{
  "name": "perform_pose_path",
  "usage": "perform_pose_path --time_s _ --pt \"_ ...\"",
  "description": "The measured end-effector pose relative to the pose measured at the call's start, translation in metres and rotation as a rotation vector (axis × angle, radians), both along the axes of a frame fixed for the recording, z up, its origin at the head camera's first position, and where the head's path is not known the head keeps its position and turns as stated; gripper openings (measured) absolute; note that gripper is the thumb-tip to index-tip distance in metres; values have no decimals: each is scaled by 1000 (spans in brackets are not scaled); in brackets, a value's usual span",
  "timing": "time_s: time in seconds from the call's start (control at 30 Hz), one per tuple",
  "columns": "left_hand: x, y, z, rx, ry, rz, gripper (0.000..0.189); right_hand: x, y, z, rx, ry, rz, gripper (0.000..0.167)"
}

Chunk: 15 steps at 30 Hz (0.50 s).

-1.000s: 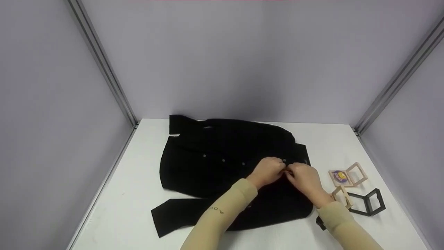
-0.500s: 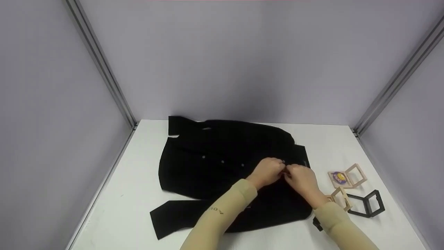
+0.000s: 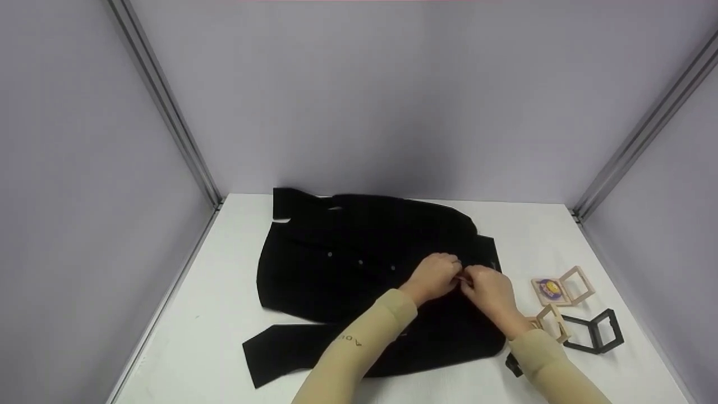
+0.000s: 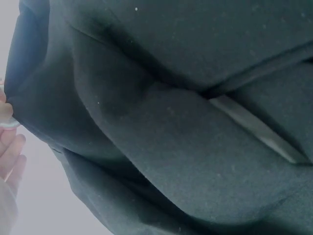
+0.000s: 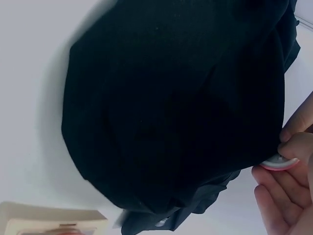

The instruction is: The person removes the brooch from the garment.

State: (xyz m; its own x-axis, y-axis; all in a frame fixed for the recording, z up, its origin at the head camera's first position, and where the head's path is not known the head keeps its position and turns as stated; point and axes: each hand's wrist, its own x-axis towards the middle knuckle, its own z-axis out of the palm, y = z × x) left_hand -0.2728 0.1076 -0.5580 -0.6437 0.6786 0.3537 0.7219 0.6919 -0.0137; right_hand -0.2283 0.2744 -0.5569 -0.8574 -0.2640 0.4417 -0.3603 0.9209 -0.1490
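Observation:
A black shirt (image 3: 359, 230) lies spread on the table, its light buttons running across the front and its collar to the right. Near the collar, my left hand (image 3: 433, 276) grips the cloth with curled fingers. Close beside it, fingertip to fingertip, my right hand (image 3: 489, 287) pinches a round badge (image 5: 279, 163) with a pale back and a reddish rim. In the right wrist view the badge sits at the lifted cloth's edge, with fingers (image 5: 276, 193) beneath it. In the left wrist view, folds of the shirt fill most of the picture.
Right of the shirt stand an open light wooden frame (image 3: 583, 283) holding a purple and yellow badge (image 3: 550, 289), another wooden frame (image 3: 556, 322) and a black one (image 3: 594, 331). A small black object (image 3: 513, 365) sits beside my right sleeve. Grey walls (image 3: 359, 101) enclose the table (image 3: 185, 336).
Both hands stay close together at nearly the same spot. The fingers have shifted slightly, and the shirt button just above them is now covered.

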Motion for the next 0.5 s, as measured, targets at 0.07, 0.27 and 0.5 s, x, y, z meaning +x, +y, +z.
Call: perform_pose_path --time_s 0.07,0.27,0.5 --pt "0 1 0 4 5 -4 9 0 0 0 -12 -11 -7 24" --pt "-2 1 0 -12 6 3 8 -3 -2 0 -17 -15 -13 27" --pt "-1 1 0 -41 24 -4 7 -2 -1 -2 -17 -36 -22 29"
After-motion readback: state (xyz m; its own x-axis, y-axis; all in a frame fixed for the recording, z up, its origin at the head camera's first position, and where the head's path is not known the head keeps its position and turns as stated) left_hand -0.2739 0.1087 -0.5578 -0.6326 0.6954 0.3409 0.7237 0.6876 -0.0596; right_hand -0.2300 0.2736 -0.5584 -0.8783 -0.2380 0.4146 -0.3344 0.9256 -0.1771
